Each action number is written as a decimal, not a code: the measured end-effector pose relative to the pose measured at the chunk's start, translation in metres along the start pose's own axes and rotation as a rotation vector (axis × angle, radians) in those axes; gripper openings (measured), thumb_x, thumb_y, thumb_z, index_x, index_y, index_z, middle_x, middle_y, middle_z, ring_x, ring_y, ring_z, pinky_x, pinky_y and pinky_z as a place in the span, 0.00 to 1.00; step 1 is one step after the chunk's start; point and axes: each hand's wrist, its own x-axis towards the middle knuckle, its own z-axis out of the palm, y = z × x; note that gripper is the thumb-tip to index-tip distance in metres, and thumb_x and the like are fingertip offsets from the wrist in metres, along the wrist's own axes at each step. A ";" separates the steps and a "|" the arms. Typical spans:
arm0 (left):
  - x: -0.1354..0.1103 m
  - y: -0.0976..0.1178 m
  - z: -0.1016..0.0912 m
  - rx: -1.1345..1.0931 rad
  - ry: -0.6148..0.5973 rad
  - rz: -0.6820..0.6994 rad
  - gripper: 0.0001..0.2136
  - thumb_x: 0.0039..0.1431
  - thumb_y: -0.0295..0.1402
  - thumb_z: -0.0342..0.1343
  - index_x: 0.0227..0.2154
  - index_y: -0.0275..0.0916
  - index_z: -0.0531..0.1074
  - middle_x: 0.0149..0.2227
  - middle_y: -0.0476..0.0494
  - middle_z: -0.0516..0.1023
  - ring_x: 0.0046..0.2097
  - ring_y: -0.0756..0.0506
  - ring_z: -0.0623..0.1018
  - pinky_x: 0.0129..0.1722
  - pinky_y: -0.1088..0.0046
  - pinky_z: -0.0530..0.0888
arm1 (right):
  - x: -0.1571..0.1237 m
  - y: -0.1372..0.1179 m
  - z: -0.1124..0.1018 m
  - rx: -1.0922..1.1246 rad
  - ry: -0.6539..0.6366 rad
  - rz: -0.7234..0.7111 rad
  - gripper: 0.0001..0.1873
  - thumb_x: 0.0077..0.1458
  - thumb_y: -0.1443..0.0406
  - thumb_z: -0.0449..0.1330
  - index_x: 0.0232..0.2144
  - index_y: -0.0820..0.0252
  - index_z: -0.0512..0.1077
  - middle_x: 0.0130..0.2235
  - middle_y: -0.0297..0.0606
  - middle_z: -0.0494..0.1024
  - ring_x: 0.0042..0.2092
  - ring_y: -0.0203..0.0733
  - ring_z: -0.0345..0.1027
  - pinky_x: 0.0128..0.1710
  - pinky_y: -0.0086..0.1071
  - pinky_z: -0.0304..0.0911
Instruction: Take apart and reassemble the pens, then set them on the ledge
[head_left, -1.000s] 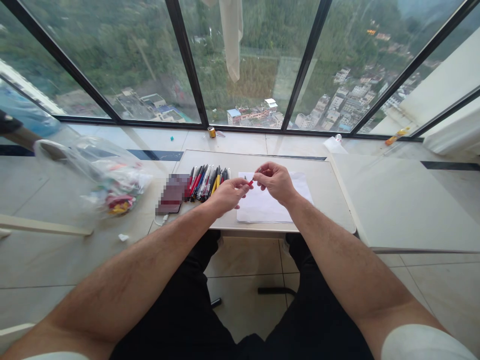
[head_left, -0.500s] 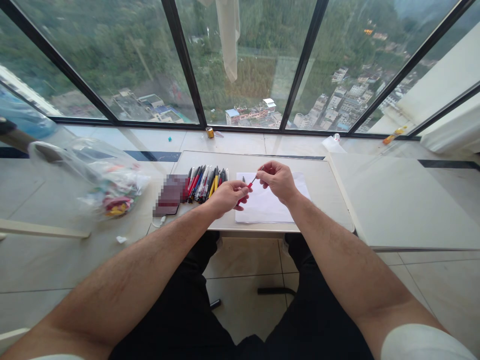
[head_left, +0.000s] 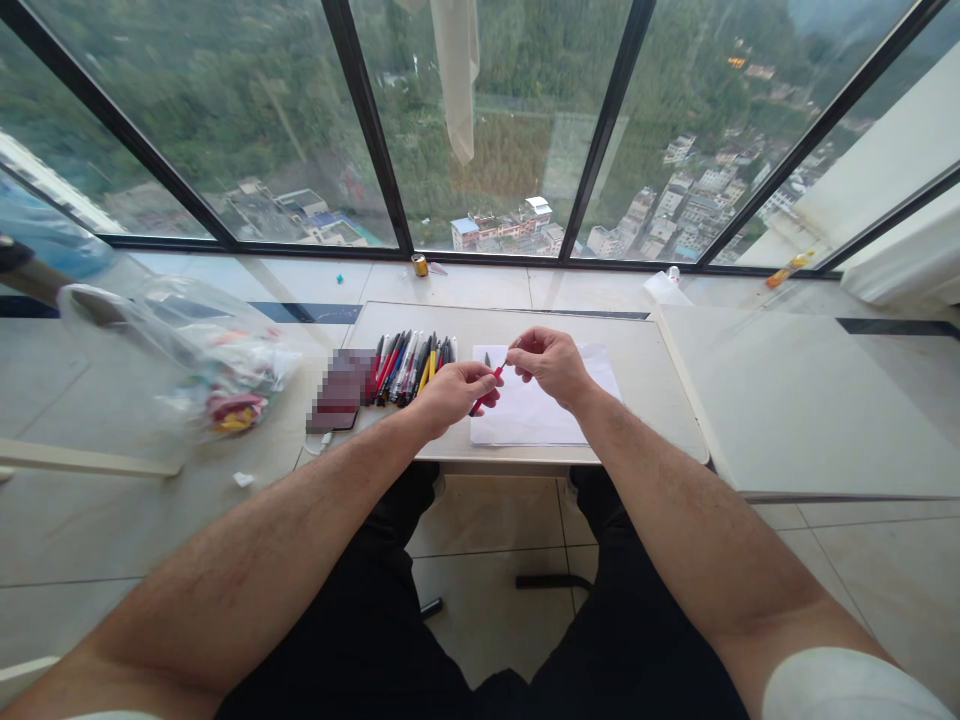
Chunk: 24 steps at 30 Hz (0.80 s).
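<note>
My left hand [head_left: 454,392] is closed around a red pen barrel [head_left: 498,372], which slants up to the right over the white paper [head_left: 536,425]. Thumb and fingertips of my right hand [head_left: 551,362] pinch a thin pen refill at the barrel's upper end; only a short stretch of it shows between the hands. Just behind the left fingers, a small dark pointed piece [head_left: 487,358] shows at the paper's far left corner. Left of the paper lies a row of several pens [head_left: 405,368] in red, black, yellow and clear.
A dark reddish, partly pixelated flat object [head_left: 339,395] lies at the left end of the white table [head_left: 645,400], a white cable by it. A second white surface [head_left: 810,400] adjoins at right. Left stands a clear plastic bag [head_left: 240,370]; a can [head_left: 419,265] sits near the windows.
My right hand has moved slightly down and left, closer to the red barrel. Less of the refill shows between the hands. My left hand stays almost in place.
</note>
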 end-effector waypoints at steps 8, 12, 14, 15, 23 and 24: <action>0.000 0.003 0.000 -0.018 -0.006 -0.007 0.17 0.48 0.45 0.65 0.31 0.35 0.75 0.27 0.43 0.77 0.29 0.49 0.75 0.28 0.72 0.72 | 0.001 0.001 -0.003 -0.027 0.011 -0.038 0.07 0.42 0.64 0.66 0.25 0.62 0.72 0.21 0.29 0.71 0.21 0.31 0.63 0.19 0.26 0.61; -0.001 0.003 0.000 -0.037 0.011 0.005 0.16 0.47 0.43 0.65 0.31 0.34 0.75 0.26 0.44 0.77 0.26 0.50 0.75 0.27 0.74 0.70 | 0.000 -0.001 0.000 -0.006 0.005 -0.008 0.07 0.42 0.65 0.66 0.24 0.62 0.72 0.21 0.30 0.72 0.21 0.31 0.64 0.20 0.26 0.62; -0.002 0.003 0.000 -0.053 0.017 0.015 0.16 0.47 0.43 0.66 0.31 0.34 0.75 0.25 0.44 0.77 0.26 0.50 0.75 0.27 0.74 0.70 | -0.001 -0.001 0.001 0.007 -0.006 0.006 0.07 0.42 0.65 0.66 0.25 0.62 0.72 0.21 0.31 0.72 0.22 0.32 0.65 0.20 0.26 0.63; -0.002 0.003 0.000 -0.061 0.018 0.019 0.16 0.47 0.43 0.66 0.31 0.34 0.75 0.25 0.44 0.77 0.26 0.50 0.75 0.27 0.74 0.70 | -0.001 -0.001 0.002 0.010 -0.010 0.012 0.08 0.42 0.64 0.66 0.25 0.62 0.72 0.21 0.31 0.73 0.22 0.32 0.65 0.20 0.27 0.63; -0.003 0.003 0.001 -0.106 0.024 0.057 0.16 0.46 0.43 0.66 0.31 0.34 0.75 0.25 0.44 0.77 0.26 0.50 0.75 0.26 0.74 0.71 | -0.002 0.000 -0.001 0.034 -0.004 0.059 0.09 0.40 0.63 0.68 0.24 0.62 0.73 0.23 0.32 0.74 0.23 0.32 0.65 0.21 0.26 0.63; -0.003 0.002 0.001 -0.111 0.024 0.061 0.16 0.46 0.43 0.66 0.31 0.34 0.75 0.25 0.44 0.77 0.26 0.50 0.75 0.26 0.74 0.71 | -0.002 0.000 0.000 0.047 -0.006 0.068 0.09 0.40 0.63 0.68 0.23 0.62 0.73 0.23 0.32 0.74 0.23 0.31 0.65 0.21 0.26 0.63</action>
